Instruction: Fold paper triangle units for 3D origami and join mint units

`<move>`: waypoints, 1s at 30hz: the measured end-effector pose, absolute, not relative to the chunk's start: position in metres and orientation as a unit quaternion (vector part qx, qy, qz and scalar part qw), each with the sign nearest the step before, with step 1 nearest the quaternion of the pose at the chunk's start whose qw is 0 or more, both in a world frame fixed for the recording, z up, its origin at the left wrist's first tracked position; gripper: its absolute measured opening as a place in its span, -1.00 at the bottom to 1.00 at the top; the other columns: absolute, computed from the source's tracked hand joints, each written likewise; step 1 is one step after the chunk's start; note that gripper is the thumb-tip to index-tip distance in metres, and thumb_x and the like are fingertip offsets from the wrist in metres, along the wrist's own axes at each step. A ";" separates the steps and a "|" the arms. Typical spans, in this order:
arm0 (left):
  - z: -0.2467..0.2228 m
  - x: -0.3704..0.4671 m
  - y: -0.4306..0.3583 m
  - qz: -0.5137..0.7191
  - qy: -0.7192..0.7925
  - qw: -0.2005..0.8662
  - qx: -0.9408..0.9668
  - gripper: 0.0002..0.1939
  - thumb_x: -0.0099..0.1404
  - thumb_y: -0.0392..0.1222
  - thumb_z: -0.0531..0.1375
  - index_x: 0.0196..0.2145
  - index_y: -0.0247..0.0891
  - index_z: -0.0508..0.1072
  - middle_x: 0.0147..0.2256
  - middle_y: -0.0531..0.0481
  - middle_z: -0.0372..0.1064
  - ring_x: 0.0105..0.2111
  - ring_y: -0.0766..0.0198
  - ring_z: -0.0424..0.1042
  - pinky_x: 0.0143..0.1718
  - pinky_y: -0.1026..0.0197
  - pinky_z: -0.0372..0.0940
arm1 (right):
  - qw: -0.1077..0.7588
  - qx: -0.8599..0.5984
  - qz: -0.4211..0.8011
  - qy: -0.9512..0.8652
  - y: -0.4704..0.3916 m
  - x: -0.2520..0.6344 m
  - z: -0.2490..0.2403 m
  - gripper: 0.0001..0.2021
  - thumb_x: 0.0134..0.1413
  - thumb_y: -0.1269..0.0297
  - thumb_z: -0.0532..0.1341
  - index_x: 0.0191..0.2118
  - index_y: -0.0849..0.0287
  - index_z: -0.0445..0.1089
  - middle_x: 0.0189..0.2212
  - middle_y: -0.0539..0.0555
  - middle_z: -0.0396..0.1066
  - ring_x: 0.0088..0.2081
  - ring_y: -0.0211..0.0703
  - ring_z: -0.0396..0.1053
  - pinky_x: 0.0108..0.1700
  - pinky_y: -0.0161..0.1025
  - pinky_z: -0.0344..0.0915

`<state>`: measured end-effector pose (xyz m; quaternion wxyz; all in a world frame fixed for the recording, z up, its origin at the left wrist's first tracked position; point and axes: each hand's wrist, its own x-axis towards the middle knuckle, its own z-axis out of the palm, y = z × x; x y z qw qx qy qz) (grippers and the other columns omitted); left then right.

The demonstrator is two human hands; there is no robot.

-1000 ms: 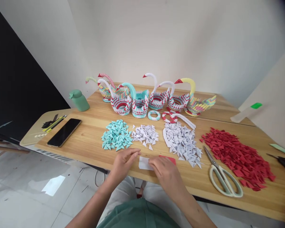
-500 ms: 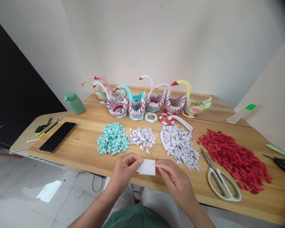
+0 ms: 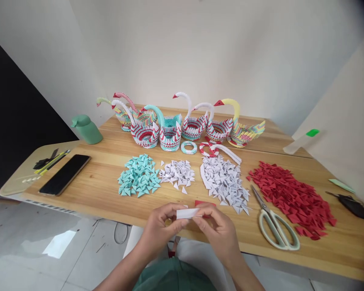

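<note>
At the bottom centre of the frame, a narrow white paper strip [image 3: 185, 214] is held just above the near edge of the wooden table [image 3: 103, 173]. Its left end is pinched between the thumb and fingers of the left hand [image 3: 161, 224], and its right end is gripped in the same way by the right hand [image 3: 219, 230]. Behind the right hand, a red paper [image 3: 204, 202] is partly covered by the fingers. At the lower right, open scissors [image 3: 277, 229] are laid with their tips pointed toward the upper left, beside a heap of red folded pieces [image 3: 294, 198]. Across the middle of the frame, turquoise triangles [image 3: 138, 176], a small white pile [image 3: 177, 172] and a larger white pile [image 3: 226, 180] are spread from left to right. A phone [image 3: 65, 174] is placed at the left. Farther back, a turquoise-and-white ring [image 3: 188, 151] and a red-and-white ring [image 3: 204, 148] are set before a row of paper swans [image 3: 170, 139], backed by a pale wall [image 3: 176, 48].
</note>
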<state>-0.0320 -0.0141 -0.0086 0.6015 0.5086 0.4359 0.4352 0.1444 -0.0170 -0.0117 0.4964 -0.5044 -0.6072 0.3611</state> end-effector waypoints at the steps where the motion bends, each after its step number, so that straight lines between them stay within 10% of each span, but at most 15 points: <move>1: -0.009 -0.030 -0.014 0.436 0.451 0.588 0.511 -0.71 0.12 -0.04 0.30 -0.28 -0.31 0.55 -0.37 -0.11 0.50 -0.38 0.17 0.42 -0.32 0.21 0.31 | 0.504 -0.519 0.372 -0.582 -0.018 0.142 -0.013 -0.89 0.01 0.22 0.30 -0.40 0.13 0.45 -0.45 0.04 0.46 -0.36 -0.14 0.41 -0.28 -0.29 0.33; 5: -0.008 -0.025 -0.012 0.441 0.476 0.557 0.518 -0.81 0.13 -0.13 0.27 -0.39 -0.33 0.55 -0.47 -0.08 0.49 -0.45 0.21 0.42 -0.38 0.24 0.31 | 0.512 -0.546 0.433 -0.502 -0.020 0.137 -0.015 -0.69 -0.05 0.15 0.32 -0.16 0.14 0.45 -0.40 0.05 0.48 -0.35 -0.14 0.41 -0.30 -0.29 0.34; 30: -0.015 -0.013 -0.008 0.474 0.462 0.603 0.445 -0.81 0.10 -0.13 0.27 -0.47 -0.33 0.48 -0.58 -0.01 0.42 -0.56 0.30 0.36 -0.46 0.27 0.31 | 0.480 -0.582 0.427 -0.499 -0.016 0.137 -0.015 -0.73 -0.04 0.06 0.29 -0.35 0.17 0.52 -0.54 -0.02 0.37 -0.52 -0.24 0.25 -0.49 -0.36 0.22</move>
